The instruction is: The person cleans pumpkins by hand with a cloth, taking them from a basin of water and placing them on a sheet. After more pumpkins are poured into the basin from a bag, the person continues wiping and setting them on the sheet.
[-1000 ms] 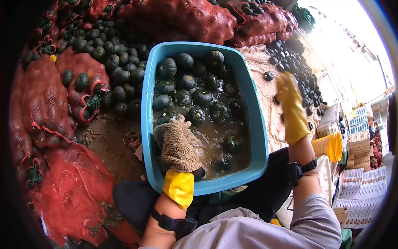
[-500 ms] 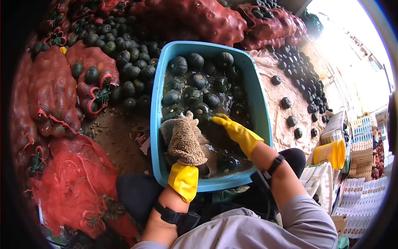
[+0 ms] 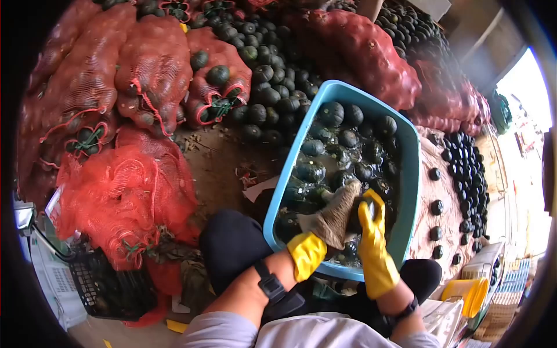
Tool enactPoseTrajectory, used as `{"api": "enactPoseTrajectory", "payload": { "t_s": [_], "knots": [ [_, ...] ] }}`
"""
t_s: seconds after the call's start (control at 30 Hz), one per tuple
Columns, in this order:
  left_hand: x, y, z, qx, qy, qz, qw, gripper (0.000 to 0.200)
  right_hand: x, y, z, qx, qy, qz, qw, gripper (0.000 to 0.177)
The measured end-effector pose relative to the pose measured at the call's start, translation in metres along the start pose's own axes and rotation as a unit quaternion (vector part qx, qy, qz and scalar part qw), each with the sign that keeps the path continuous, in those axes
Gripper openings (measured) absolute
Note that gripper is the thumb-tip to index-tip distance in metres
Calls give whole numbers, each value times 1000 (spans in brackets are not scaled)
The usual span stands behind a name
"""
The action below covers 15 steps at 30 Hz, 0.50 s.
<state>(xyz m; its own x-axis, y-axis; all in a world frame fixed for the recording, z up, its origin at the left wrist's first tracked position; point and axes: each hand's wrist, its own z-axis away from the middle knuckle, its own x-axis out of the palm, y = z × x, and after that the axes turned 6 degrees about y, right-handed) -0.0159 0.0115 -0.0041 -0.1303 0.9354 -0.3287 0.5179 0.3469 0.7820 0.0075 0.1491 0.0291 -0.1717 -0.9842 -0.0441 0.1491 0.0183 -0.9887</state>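
My left hand (image 3: 307,255), in a yellow rubber glove, has a brown towelling cloth (image 3: 336,216) over its fingers, which are hidden beneath it. My right hand (image 3: 374,238), also gloved in yellow, curls its fingers around a dark green squash (image 3: 354,221), mostly covered by cloth and glove. The cloth presses against the squash from the left. Both hands are over the near part of a blue tub (image 3: 413,174). In its murky water float several dark green squashes (image 3: 332,113), some half under.
Red net sacks full of squashes (image 3: 152,69) stand at the left and back. Loose squashes (image 3: 268,95) heap behind the tub. Crumpled red netting (image 3: 127,185) and a black crate (image 3: 113,290) lie left. More squashes (image 3: 464,180) line a sheet at right, near a yellow bucket (image 3: 473,296).
My view has turned left, so the tub appears farther right. My right hand, stretched flat over the water before, now curls around a squash. The cloth has come against it.
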Motion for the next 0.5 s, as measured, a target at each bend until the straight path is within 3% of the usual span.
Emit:
{"api": "enactPoseTrajectory", "payload": {
  "t_s": [0.03,0.1,0.13,0.17,0.23,0.3,0.37,0.43,0.47,0.5],
  "knots": [
    [0,-2,0,5,-4,6,1000,65,-11,23,27,-63,-35,11,997,70],
    [-1,3,1,8,-15,2,1000,68,-13,-2,48,-246,-88,170,950,73],
    [1,12,2,7,-19,-9,1000,70,-18,2,35,-282,-52,191,939,72],
    [0,19,3,7,-24,-20,999,71,-14,-1,22,-180,62,182,965,67],
    [0,26,7,16,-39,-38,998,75,-23,4,-6,-8,160,-22,987,63],
    [-7,18,3,48,-48,-42,997,78,-20,2,17,-146,51,54,987,52],
    [-22,13,-1,59,-62,13,996,87,-19,-5,26,-169,-126,-43,977,41],
    [-43,31,-2,24,-68,28,997,94,-19,-26,22,-35,-33,-46,998,43],
    [-42,57,-16,39,-189,-234,953,91,-27,11,0,-56,34,29,997,41],
    [-36,48,-12,58,-175,-254,950,86,-10,-8,13,-112,48,96,988,38]
  ]
}}
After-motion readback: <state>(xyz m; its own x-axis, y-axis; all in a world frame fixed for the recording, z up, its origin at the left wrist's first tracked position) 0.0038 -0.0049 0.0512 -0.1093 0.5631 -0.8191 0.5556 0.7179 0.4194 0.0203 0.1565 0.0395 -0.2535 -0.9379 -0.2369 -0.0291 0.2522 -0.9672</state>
